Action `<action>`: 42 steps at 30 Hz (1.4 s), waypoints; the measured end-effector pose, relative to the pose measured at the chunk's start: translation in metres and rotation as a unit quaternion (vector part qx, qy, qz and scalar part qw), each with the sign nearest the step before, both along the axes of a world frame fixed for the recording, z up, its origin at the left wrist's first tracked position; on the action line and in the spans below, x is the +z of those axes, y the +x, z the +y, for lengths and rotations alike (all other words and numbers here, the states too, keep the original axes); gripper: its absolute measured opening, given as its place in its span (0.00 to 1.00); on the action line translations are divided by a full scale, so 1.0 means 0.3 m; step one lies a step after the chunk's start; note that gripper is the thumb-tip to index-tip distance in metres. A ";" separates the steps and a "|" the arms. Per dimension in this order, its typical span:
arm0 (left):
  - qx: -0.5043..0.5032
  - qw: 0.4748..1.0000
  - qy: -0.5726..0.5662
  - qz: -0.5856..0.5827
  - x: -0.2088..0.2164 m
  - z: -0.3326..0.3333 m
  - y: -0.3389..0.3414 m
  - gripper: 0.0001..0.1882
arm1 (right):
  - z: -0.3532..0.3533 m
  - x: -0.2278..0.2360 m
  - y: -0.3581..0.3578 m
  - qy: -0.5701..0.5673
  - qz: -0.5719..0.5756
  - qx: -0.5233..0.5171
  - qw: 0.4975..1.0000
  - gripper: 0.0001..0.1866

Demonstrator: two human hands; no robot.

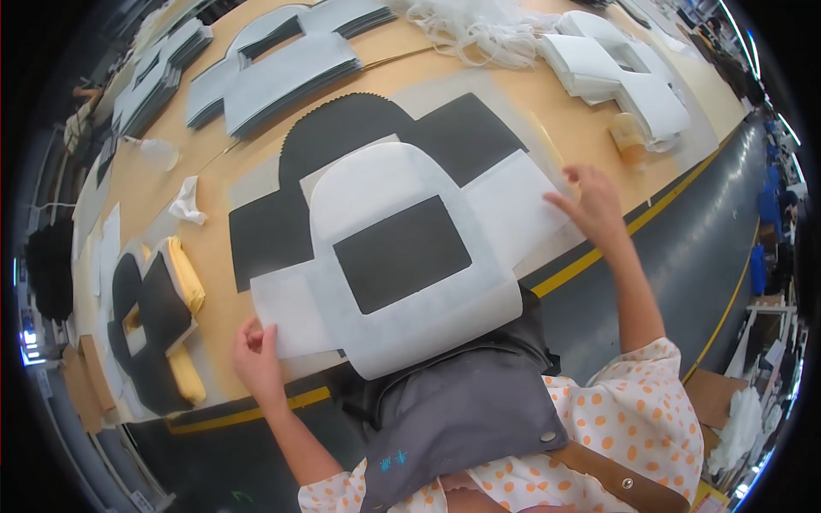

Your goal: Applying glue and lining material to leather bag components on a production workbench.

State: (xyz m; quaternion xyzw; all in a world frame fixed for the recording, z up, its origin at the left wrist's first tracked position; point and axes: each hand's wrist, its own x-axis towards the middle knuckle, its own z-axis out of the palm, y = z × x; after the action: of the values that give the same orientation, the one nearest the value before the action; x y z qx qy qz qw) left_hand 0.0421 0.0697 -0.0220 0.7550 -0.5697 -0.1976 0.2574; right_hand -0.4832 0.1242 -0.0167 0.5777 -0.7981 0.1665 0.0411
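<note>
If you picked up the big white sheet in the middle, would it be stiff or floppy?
The white sheet would probably be a bit floppy, since its near end bends down at the table's edge. It looks thin, so it's likely light too.

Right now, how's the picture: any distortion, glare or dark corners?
Head view: fisheye distortion bows the table and the corners go black; lights at the right rim glare white; the floor has a pale sheen; the white sheet looks fairly sharp.
</note>
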 end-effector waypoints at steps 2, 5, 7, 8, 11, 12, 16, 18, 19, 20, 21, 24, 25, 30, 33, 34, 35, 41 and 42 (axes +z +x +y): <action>0.013 0.996 0.009 0.086 -0.036 -0.005 0.029 0.16 | 0.001 -0.031 0.059 0.012 -0.021 0.005 1.000 0.20; -0.019 0.999 0.003 0.036 -0.134 -0.004 0.194 0.12 | -0.023 -0.064 0.107 -0.015 -0.089 0.032 0.995 0.12; -0.032 0.995 -0.045 0.079 -0.119 -0.013 0.106 0.10 | -0.013 -0.079 0.087 -0.038 -0.051 0.059 0.996 0.09; -0.024 0.992 -0.068 0.104 -0.101 -0.013 0.050 0.10 | 0.009 -0.053 0.080 -0.097 -0.035 0.093 0.990 0.09; -0.024 0.982 -0.157 0.103 -0.027 -0.017 -0.069 0.08 | 0.037 -0.017 -0.007 -0.080 -0.286 0.042 0.954 0.06; -0.032 0.970 -0.209 0.118 -0.008 -0.030 -0.069 0.09 | 0.011 0.009 -0.004 -0.096 -0.425 0.047 0.899 0.06; -0.060 0.959 -0.271 0.061 0.228 -0.145 0.037 0.10 | -0.230 0.156 0.086 -0.137 -0.486 0.143 0.851 0.14; -0.073 0.941 -0.329 0.036 0.317 -0.250 0.154 0.11 | -0.386 0.235 0.125 -0.138 -0.492 0.183 0.840 0.15; -0.051 0.941 -0.330 0.046 0.381 -0.297 0.214 0.12 | -0.450 0.288 0.141 -0.141 -0.492 0.199 0.836 0.15; -0.030 0.942 -0.330 0.054 0.455 -0.319 0.272 0.13 | -0.509 0.335 0.159 -0.143 -0.495 0.215 0.829 0.15; 0.002 0.941 -0.327 0.089 0.550 -0.316 0.302 0.16 | -0.535 0.395 0.218 -0.189 -0.476 0.235 0.826 0.14; 0.015 0.915 -0.380 0.138 0.762 -0.260 0.585 0.19 | -0.595 0.499 0.470 -0.251 -0.458 0.262 0.812 0.14; 0.047 0.921 -0.354 0.155 0.826 -0.210 0.664 0.20 | -0.616 0.500 0.541 -0.249 -0.470 0.279 0.799 0.14; 0.121 0.960 -0.228 0.113 0.856 -0.057 1.054 0.17 | -0.616 0.418 0.992 -0.063 -0.558 0.350 0.750 0.15; 0.163 0.962 -0.194 0.100 0.728 -0.031 1.277 0.16 | -0.605 0.293 1.221 0.044 -0.581 0.387 0.714 0.15; 0.182 0.963 -0.176 0.093 0.682 -0.033 1.333 0.16 | -0.604 0.243 1.283 0.078 -0.594 0.383 0.703 0.15; 0.200 0.963 -0.157 0.089 0.628 -0.040 1.389 0.16 | -0.595 0.208 1.335 0.120 -0.617 0.375 0.682 0.14; 0.233 0.963 -0.129 0.029 0.314 -0.060 1.693 0.15 | -0.507 -0.022 1.526 0.267 -0.622 0.369 0.637 0.14; 0.241 0.962 -0.125 0.027 0.271 -0.066 1.720 0.17 | -0.496 -0.027 1.534 0.269 -0.623 0.358 0.641 0.14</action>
State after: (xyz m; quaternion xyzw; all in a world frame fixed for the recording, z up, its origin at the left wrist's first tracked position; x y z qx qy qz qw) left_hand 0.5582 0.0499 0.0594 0.8262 -0.3842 -0.0770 0.4047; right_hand -0.0231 -0.0247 -0.0248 0.5634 -0.3747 0.2671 -0.6861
